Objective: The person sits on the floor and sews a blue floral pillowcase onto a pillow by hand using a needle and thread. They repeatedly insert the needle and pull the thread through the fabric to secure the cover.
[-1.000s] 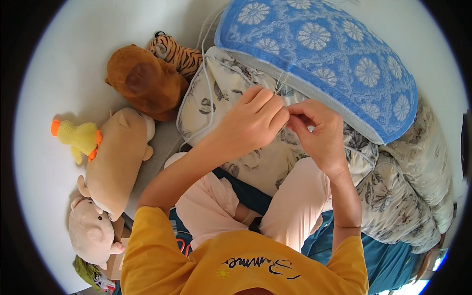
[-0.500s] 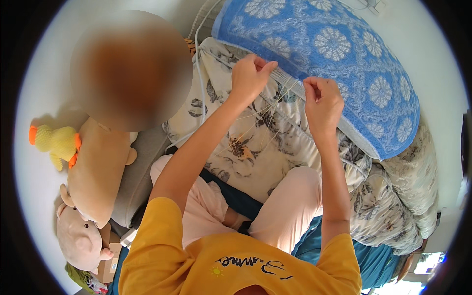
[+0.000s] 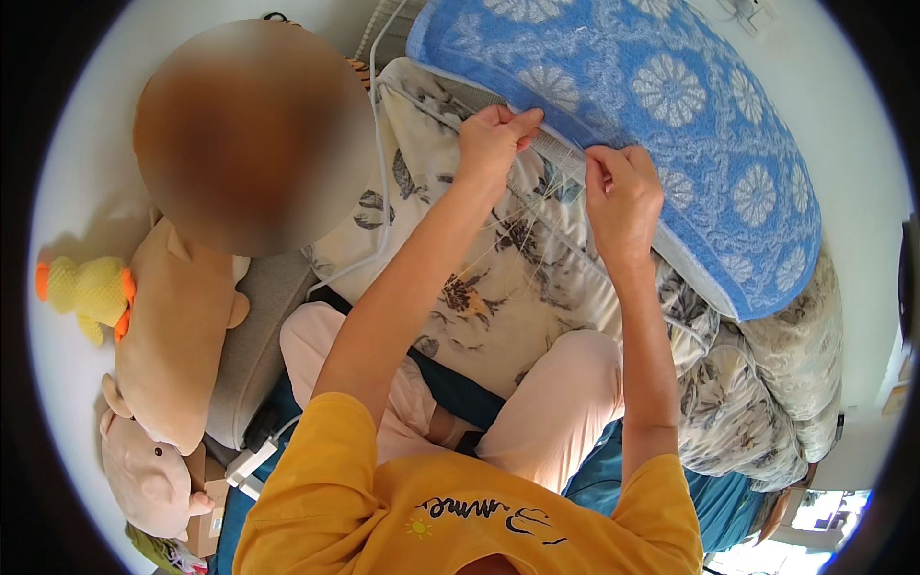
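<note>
A blue towel (image 3: 613, 86) with white flower shapes is draped in front of me, its pale grey border running between my hands. My left hand (image 3: 494, 142) is closed, thumb and fingers pinching the near edge of this towel. A little farther right, my right hand (image 3: 625, 199) also pinches at the edge, its fingertips partly hidden behind the hand. Thin pale threads (image 3: 525, 244) trail loosely below the border between the two hands. Under them lies a cream quilt (image 3: 522, 331) with dark flowers, bunched over my crossed legs.
Left of me are a tan plush toy (image 3: 172, 331), a pink plush pig (image 3: 149, 479) and a yellow plush duck (image 3: 86, 292). A white cable (image 3: 385, 163) runs down the quilt to my left. A white power strip (image 3: 259, 455) lies near my left elbow. Folded bedding (image 3: 738, 412) lies right.
My right hand has shifted slightly left and up, nearer the towel's edge, with its fingers turned further over. The threads hang slacker than before. My left hand remains pinched at the edge.
</note>
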Action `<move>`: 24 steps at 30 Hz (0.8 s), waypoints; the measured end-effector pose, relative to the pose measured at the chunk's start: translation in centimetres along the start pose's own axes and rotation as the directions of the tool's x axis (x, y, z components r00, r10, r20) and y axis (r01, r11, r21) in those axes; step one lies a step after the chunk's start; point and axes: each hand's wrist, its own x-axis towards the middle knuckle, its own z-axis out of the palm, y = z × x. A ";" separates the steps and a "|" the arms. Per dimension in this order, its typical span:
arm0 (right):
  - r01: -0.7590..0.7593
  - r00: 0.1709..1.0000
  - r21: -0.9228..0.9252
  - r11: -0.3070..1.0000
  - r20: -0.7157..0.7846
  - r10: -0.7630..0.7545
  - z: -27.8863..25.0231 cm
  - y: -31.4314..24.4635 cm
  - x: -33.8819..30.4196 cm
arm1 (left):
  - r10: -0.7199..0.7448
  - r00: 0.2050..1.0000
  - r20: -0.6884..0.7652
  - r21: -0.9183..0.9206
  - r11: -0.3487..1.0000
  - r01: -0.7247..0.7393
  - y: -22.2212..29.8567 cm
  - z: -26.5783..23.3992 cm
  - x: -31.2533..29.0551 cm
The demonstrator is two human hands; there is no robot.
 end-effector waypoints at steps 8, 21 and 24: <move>0.050 0.999 -0.088 0.995 0.014 -0.049 0.3 0.0 0.3 | 0.027 0.999 0.034 0.005 1.000 -0.028 -0.2 -0.1 0.2; 0.201 0.978 -0.197 0.960 -0.022 -0.210 2.0 0.0 0.8 | 0.215 0.976 -0.043 0.038 0.976 -0.214 -1.6 1.0 -0.2; 0.192 0.979 -0.162 0.968 -0.042 -0.201 1.9 0.2 0.4 | 0.232 0.970 -0.069 0.072 0.971 -0.227 -1.7 1.4 -0.6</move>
